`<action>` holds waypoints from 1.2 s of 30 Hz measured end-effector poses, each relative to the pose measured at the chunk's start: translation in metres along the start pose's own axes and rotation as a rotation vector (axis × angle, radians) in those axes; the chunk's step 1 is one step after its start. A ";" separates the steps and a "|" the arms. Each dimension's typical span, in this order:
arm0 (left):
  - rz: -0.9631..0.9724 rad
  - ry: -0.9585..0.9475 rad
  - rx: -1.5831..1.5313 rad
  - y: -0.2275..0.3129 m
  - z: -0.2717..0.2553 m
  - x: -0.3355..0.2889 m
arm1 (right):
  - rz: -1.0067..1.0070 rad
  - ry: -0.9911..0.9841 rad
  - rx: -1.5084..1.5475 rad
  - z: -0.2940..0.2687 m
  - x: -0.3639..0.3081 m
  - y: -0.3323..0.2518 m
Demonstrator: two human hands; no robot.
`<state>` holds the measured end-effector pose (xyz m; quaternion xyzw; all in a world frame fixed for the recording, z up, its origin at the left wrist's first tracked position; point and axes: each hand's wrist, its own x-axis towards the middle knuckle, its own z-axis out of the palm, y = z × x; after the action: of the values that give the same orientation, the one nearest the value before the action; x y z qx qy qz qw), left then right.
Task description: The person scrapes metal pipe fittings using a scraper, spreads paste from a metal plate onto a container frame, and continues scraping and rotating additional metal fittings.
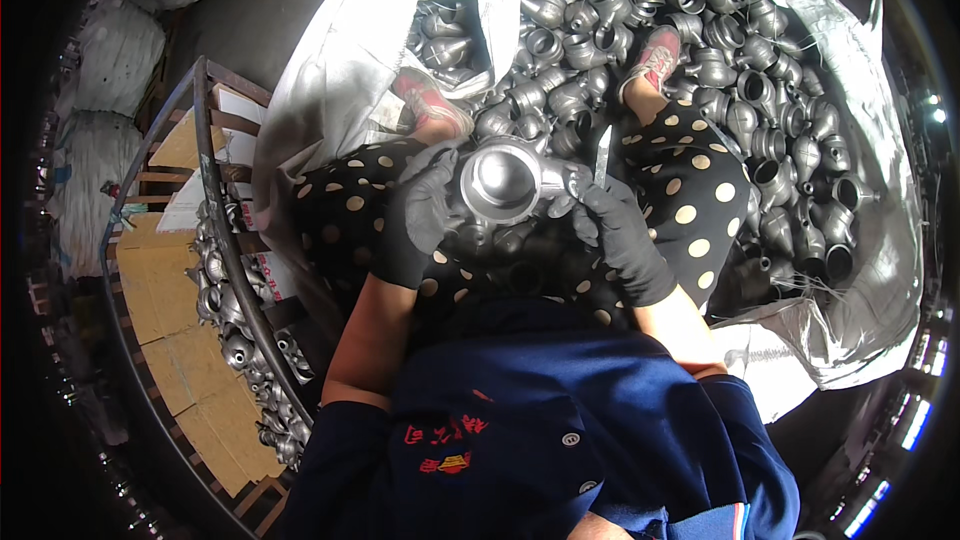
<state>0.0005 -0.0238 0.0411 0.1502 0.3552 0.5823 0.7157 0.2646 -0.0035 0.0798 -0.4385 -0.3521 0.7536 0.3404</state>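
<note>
A grey hollow fitting point(503, 183) with a wide round mouth and a narrow side neck is held up over my lap, its opening turned up toward me. My gloved left hand point(432, 202) is closed around its left side. On the other side, my gloved right hand point(612, 220) has its fingers at the end of the side neck. That same hand grips a knife point(603, 154), its narrow flat blade pointing up and away from me; the handle is hidden in the glove. More grey fittings lie below and beyond my hands.
A large white woven bag point(325, 70) surrounds my legs, with heaps of similar grey fittings point(757, 90) inside. At left stands a metal-framed crate point(208, 125) containing cardboard point(165, 310) and more fittings point(240, 350). White sacks point(115, 60) are stacked at the far left.
</note>
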 end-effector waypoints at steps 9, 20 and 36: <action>0.042 0.154 0.451 -0.010 0.012 -0.008 | -0.113 0.078 -0.156 0.009 -0.002 0.000; 0.069 0.246 0.463 -0.008 0.017 -0.008 | -0.098 0.015 -0.197 0.004 -0.001 0.001; 0.233 0.103 0.549 0.011 0.031 -0.029 | -0.060 0.021 0.000 -0.003 0.004 0.007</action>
<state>0.0119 -0.0416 0.0798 0.3479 0.5155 0.5497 0.5577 0.2642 -0.0036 0.0713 -0.4355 -0.3613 0.7384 0.3668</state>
